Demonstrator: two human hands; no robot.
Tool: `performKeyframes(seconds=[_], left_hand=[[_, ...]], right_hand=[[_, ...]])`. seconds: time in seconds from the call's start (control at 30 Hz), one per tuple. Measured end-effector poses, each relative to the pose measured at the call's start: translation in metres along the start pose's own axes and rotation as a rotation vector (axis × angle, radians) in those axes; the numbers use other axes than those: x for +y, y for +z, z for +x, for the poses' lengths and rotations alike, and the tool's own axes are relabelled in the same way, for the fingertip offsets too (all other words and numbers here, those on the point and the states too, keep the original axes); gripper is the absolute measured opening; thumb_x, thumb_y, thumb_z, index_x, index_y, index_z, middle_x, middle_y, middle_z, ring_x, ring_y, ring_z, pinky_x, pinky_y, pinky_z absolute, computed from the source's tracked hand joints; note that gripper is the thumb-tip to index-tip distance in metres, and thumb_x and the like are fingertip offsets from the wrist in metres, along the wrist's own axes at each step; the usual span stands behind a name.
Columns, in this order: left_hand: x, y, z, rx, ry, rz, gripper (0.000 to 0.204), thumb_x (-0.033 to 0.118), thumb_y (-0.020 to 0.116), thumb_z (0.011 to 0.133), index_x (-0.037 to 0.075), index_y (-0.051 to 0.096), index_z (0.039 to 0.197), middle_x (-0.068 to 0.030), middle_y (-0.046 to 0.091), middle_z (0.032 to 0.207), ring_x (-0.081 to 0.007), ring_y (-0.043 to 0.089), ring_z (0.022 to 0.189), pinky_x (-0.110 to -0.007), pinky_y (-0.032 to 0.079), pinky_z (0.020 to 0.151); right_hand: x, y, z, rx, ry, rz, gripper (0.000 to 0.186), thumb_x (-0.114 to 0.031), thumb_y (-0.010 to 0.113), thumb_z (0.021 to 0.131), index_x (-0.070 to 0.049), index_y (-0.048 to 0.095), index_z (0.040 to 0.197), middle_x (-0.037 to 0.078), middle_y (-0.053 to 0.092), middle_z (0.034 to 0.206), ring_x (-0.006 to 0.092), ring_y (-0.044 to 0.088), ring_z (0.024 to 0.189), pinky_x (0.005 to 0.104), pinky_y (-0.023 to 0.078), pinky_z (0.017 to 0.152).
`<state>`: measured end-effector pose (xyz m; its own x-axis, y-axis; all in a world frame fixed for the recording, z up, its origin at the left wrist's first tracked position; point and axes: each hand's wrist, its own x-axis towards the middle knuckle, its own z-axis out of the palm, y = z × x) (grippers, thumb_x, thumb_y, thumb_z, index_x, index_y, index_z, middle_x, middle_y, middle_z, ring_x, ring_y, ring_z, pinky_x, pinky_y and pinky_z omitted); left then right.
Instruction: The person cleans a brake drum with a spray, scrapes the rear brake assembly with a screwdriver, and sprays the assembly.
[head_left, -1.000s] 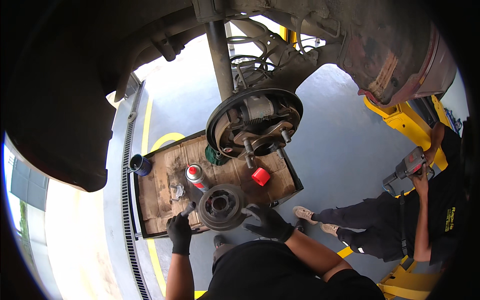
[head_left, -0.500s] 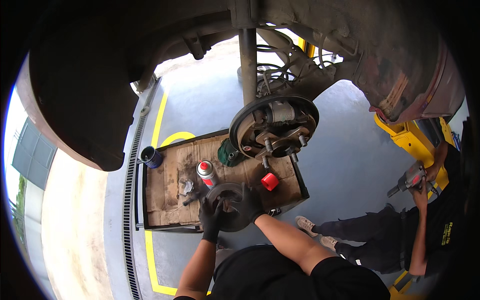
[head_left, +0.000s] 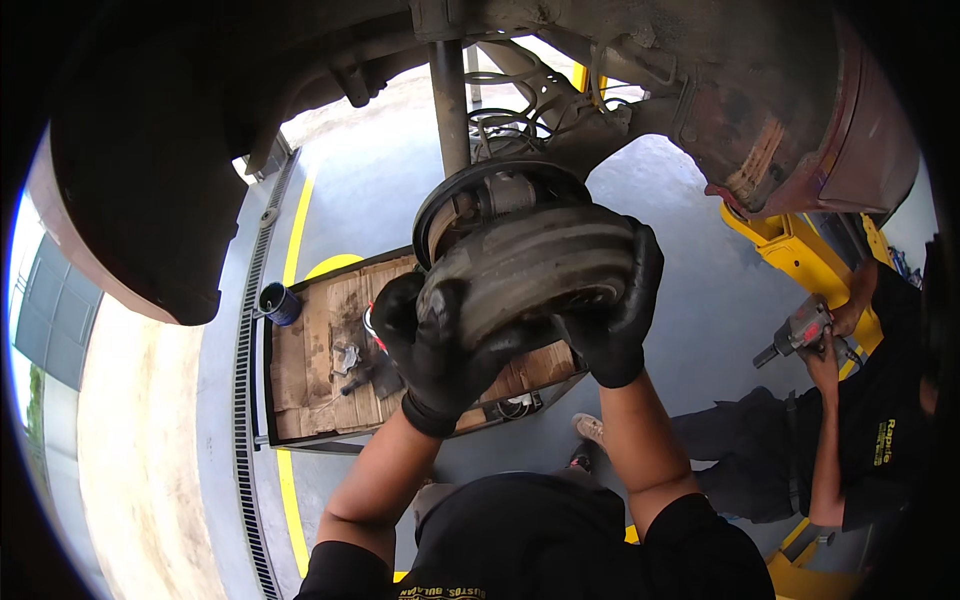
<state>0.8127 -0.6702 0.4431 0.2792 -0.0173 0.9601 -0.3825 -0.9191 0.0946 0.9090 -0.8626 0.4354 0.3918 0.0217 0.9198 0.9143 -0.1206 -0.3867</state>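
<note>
A dark metal brake drum [head_left: 530,260] is up in both gloved hands, just in front of the exposed brake backing plate [head_left: 460,185] and hiding much of that assembly. My left hand [head_left: 435,360] grips the drum's left side and underside, fingers curled on it. My right hand [head_left: 625,310] is wrapped round its right side. Beneath lies a tray cart [head_left: 300,400] lined with cardboard, holding a small metal piece [head_left: 347,358]. A spray can [head_left: 370,325] is mostly hidden behind my left hand. A blue container [head_left: 280,304] stands at the cart's left edge.
The car's body [head_left: 770,100] and wheel-well panels hang overhead. At right a co-worker [head_left: 850,420] holds an impact wrench [head_left: 805,335] beside a yellow lift arm [head_left: 790,250]. A floor drain grate [head_left: 245,400] runs along the left.
The drum has come up from over the cart to the hub, my hands rising with it. The co-worker stays at the right with the wrench.
</note>
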Motion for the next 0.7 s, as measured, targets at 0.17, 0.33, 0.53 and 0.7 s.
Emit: performKeyframes(seconds=[0.17,0.33,0.53,0.7], left_hand=[[-0.021,0.038,-0.004,0.031,-0.225,-0.094,0.08,0.025,0.081,0.081,0.005,0.045,0.149,-0.0177,0.052,0.135,-0.0363,0.046,0.12,-0.047,0.042,0.102],[-0.042,0.047,-0.013,0.044,-0.155,-0.06,0.058,0.029,0.066,0.093,-0.003,0.053,0.14,-0.0268,0.04,0.147,-0.0401,0.038,0.139,-0.047,0.035,0.112],[-0.038,0.057,-0.018,0.071,-0.224,-0.225,0.066,0.029,0.066,0.094,0.003,0.043,0.149,-0.0274,0.026,0.162,-0.0422,0.027,0.15,-0.05,0.027,0.119],[-0.043,0.058,-0.019,0.065,-0.22,-0.225,0.061,0.039,0.046,0.107,0.006,0.032,0.156,-0.0227,0.024,0.165,-0.0392,0.028,0.151,-0.051,0.024,0.121]], right_hand=[[0.033,0.006,0.014,-0.106,-0.006,-0.185,0.103,-0.04,0.091,0.073,0.002,0.036,0.15,0.022,0.045,0.141,0.0377,0.049,0.128,0.0493,0.044,0.106],[0.03,0.021,0.009,0.021,-0.123,-0.298,0.103,-0.039,0.089,0.075,-0.002,0.034,0.154,0.023,0.044,0.142,0.0435,0.041,0.134,0.0526,0.042,0.107],[0.039,0.011,0.019,-0.118,-0.212,-0.29,0.105,-0.048,0.089,0.073,-0.001,0.038,0.152,0.025,0.035,0.15,0.0424,0.041,0.139,0.0506,0.044,0.109],[0.036,0.008,0.027,-0.162,-0.173,-0.257,0.098,-0.052,0.081,0.079,-0.003,0.038,0.153,0.024,0.037,0.15,0.0403,0.042,0.139,0.0499,0.041,0.112]])
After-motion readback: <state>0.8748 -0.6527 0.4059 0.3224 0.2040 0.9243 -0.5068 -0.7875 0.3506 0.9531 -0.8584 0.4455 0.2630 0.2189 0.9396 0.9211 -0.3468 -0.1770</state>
